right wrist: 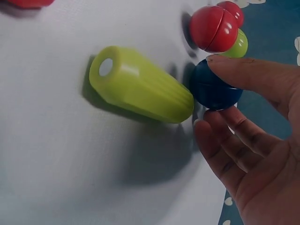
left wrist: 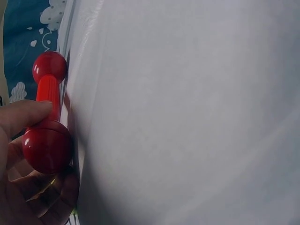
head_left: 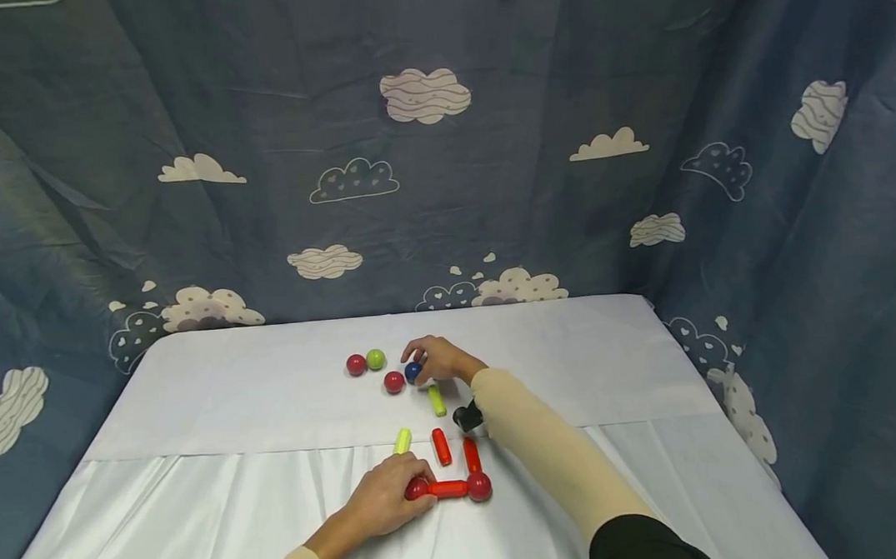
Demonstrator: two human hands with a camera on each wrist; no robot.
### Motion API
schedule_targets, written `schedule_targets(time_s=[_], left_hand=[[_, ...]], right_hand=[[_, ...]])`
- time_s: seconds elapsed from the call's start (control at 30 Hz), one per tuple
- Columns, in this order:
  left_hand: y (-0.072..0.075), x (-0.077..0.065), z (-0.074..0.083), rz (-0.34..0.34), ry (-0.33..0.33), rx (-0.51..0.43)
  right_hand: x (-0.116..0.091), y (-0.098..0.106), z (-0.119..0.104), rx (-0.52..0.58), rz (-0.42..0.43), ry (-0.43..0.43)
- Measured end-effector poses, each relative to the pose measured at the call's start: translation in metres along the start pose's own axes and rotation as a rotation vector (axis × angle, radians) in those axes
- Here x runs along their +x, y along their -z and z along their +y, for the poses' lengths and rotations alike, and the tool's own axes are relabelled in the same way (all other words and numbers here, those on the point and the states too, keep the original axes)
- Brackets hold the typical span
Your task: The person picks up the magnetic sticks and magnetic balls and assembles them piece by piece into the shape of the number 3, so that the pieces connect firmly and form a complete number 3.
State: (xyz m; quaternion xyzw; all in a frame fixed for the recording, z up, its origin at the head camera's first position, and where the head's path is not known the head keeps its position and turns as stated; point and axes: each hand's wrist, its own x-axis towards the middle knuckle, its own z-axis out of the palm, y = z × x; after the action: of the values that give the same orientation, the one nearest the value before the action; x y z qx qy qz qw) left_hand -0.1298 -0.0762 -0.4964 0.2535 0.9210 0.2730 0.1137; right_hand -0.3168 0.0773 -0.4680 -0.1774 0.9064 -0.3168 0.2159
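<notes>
My left hand [head_left: 390,495] grips the near-left end of a joined piece: a red ball [left wrist: 48,146], a red stick [head_left: 448,489] and a second red ball [head_left: 479,487] at the corner. In the left wrist view the thumb lies across the stick. Another red stick [head_left: 471,455] runs away from the corner ball. Farther back, my right hand [head_left: 440,359] has a blue ball [right wrist: 214,85] between thumb and fingers, the thumb on its top side. Right beside that ball lies a yellow-green stick [right wrist: 140,86], with a pale disc on its end.
Behind the blue ball sit two red balls [head_left: 394,382] [head_left: 356,364] and a green ball [head_left: 376,359]. A loose red stick [head_left: 441,446] and another yellow-green stick [head_left: 402,441] lie near the left hand. White cloth [head_left: 220,389] covers the table; a cloud-patterned curtain [head_left: 260,96] hangs behind.
</notes>
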Motion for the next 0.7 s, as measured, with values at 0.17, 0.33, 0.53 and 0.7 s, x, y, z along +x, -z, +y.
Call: schedule_targets(time_s=[0.17,0.33,0.53,0.7], left_hand=[[0.000,0.001,0.000,0.002,-0.004,-0.001],[-0.001,0.000,-0.001,-0.003,0.004,-0.008],[-0.002,0.000,-0.002,0.002,-0.005,0.004],[-0.002,0.002,-0.001,0.002,-0.004,0.015]], right_hand=[[0.002,-0.002,-0.002,-0.021,-0.017,-0.015],[0.004,-0.008,-0.002,-0.047,-0.010,-0.015],[0.003,-0.006,0.004,-0.025,0.031,-0.034],[-0.008,0.000,0.008,0.023,0.079,-0.037]])
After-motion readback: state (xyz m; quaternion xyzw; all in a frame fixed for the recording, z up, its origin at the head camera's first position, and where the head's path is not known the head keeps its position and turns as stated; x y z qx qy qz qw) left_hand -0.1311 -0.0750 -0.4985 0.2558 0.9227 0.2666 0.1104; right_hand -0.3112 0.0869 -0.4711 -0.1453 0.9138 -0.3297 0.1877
